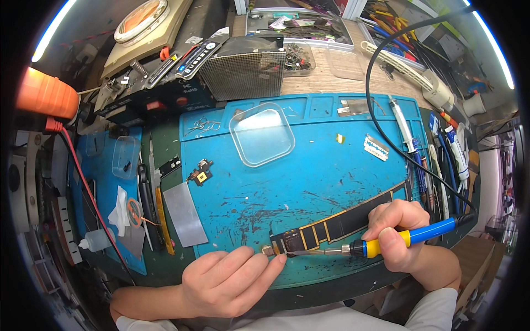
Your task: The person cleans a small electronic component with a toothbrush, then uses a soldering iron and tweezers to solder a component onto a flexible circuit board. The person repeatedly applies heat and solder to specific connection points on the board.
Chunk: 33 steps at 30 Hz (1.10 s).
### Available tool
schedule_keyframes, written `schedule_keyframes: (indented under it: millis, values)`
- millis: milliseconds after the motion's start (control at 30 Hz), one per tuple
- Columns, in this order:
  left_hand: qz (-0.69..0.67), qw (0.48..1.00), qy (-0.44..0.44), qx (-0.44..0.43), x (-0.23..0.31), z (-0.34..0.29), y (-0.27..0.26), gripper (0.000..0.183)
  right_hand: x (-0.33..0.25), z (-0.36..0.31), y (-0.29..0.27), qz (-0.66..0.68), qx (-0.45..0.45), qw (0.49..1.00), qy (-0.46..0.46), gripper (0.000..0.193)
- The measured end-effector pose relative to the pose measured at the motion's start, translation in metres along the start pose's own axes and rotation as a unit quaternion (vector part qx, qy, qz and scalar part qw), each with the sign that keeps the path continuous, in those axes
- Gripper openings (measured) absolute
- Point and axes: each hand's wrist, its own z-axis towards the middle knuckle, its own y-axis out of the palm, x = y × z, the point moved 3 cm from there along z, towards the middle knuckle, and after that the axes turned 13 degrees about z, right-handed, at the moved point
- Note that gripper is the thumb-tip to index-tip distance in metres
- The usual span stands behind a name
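My right hand (395, 234) grips a soldering iron (389, 243) with a yellow and blue handle, its metal tip pointing left. Under that hand runs a long black strip (350, 218) banded with yellow tape, slanting across the blue mat (243, 204). A small dark circuit board (287, 241) forms its left end, and the iron's tip lies just below this. My left hand (232, 281) is closed beside the board's end, fingertips next to a small metallic piece (268, 250). Whatever sits between those fingers is hidden.
A clear plastic tray (262, 135) stands mid-mat. At left lie a grey metal plate (186, 214) and a small circuit part (201, 172). A razor blade (376, 147) and a syringe (402, 124) lie at right. The iron's black cable (371, 83) loops over the right side.
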Motion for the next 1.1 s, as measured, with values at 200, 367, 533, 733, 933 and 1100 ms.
schedule_keyframes:
  millis: [200, 367, 533, 733, 933, 1100]
  values:
    - [0.004, 1.0, 0.001, 0.001, -0.0003, 0.0012, -0.0012, 0.043, -0.0001, 0.0007, 0.0004, -0.012, -0.003, 1.0, -0.006, 0.013]
    - [0.004, 1.0, 0.0, 0.009, -0.0001, 0.0, 0.0006, 0.044, 0.0006, 0.0002, 0.0006, -0.014, -0.004, 1.0, -0.011, 0.013]
    - [0.003, 1.0, 0.001, 0.008, -0.0004, 0.0002, 0.0009, 0.044, 0.0002, 0.0012, 0.0006, -0.016, -0.005, 1.0, -0.007, 0.013]
    - [0.002, 1.0, -0.002, 0.01, 0.0001, 0.0008, 0.001, 0.044, -0.0005, 0.0009, 0.0014, -0.015, -0.001, 1.0, -0.003, 0.013]
    - [0.002, 1.0, -0.007, 0.011, 0.0006, 0.0001, 0.0015, 0.043, -0.0005, 0.0011, 0.0012, -0.017, -0.003, 1.0, -0.002, 0.013]
    - [0.005, 1.0, -0.002, 0.01, 0.0002, 0.0006, 0.0014, 0.044, -0.0003, 0.0012, 0.0014, -0.016, -0.001, 1.0, -0.009, 0.012]
